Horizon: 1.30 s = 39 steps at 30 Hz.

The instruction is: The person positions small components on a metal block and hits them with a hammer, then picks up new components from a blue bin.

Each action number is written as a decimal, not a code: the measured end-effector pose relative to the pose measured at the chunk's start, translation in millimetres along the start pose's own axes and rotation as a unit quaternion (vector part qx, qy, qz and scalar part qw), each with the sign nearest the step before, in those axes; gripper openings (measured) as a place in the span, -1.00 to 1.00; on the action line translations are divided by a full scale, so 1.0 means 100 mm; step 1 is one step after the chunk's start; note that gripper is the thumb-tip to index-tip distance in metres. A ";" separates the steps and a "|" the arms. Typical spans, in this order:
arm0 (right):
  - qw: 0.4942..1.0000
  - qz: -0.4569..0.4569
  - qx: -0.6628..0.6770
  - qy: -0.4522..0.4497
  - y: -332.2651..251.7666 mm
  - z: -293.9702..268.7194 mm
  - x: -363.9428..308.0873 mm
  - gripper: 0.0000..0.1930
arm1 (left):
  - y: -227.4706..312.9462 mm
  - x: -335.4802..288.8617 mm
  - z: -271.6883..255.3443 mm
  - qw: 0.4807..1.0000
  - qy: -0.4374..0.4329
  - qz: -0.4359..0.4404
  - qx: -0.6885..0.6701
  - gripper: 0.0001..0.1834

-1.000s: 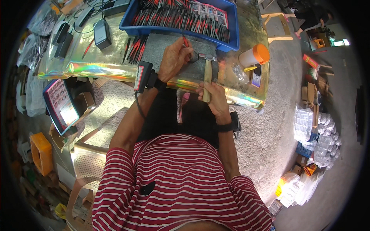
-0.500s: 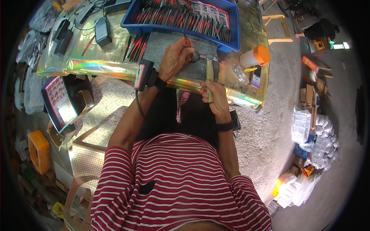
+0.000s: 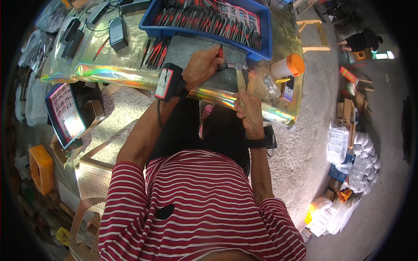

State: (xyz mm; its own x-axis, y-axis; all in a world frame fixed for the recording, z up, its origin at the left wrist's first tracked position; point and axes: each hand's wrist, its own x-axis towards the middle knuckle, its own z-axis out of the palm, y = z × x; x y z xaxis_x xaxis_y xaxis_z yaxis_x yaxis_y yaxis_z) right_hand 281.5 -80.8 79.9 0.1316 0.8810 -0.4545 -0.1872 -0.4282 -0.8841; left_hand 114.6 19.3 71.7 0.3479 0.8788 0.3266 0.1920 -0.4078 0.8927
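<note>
My left hand (image 3: pixel 203 65) rests over a grey slab (image 3: pixel 180 48) at the table's near edge, its fingers pinched on a slim black-and-red tool (image 3: pixel 220 53) whose exact kind is hard to make out. My right hand (image 3: pixel 250 109) is wrapped round the wooden handle of a hammer (image 3: pixel 241 80). The hammer's head lies just right of my left fingertips, low over the slab; whether it touches the tool is unclear. Similar black-and-red tools (image 3: pixel 157 53) lie in a small pile left of the slab.
Beyond the slab stands a blue bin (image 3: pixel 150 31) packed with such tools. To the right are an orange-lidded jar (image 3: pixel 283 67), a phone (image 3: pixel 288 90) and a clear plastic bag (image 3: pixel 271 85). Black adapters (image 3: pixel 117 35) with cables lie at left. A plastic chair (image 3: pixel 93 178) stands lower left.
My left hand has shifted slightly right and turned, bringing the slim tool with it. My right hand has moved a little right and toward me, tilting the hammer handle.
</note>
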 end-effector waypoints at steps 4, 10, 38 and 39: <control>0.996 -0.067 -0.061 0.002 -0.15 -0.05 -0.09 -0.65 | -0.05 0.05 -0.01 0.999 -0.028 0.019 0.030 -0.95; 0.955 -0.202 -0.216 0.018 -0.58 0.04 -0.31 -0.71 | -0.08 0.07 0.02 0.988 -0.040 0.104 0.103 -0.82; 0.712 -0.442 -0.533 0.117 -0.93 0.14 -0.57 -0.85 | -0.08 0.00 0.10 0.977 0.011 0.172 0.123 -0.87; 0.742 -0.449 -0.485 0.110 -1.01 0.16 -0.63 -0.85 | -0.07 0.04 0.07 0.976 0.011 0.166 0.138 -0.87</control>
State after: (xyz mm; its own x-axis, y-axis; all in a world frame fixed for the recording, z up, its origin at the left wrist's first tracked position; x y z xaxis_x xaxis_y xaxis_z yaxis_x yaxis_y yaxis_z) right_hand 276.8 -89.6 199.1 -0.0440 0.8903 0.4533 0.8471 0.2738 -0.4554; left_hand 121.3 23.5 64.5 0.4134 0.6909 0.5931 0.3123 -0.7195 0.6204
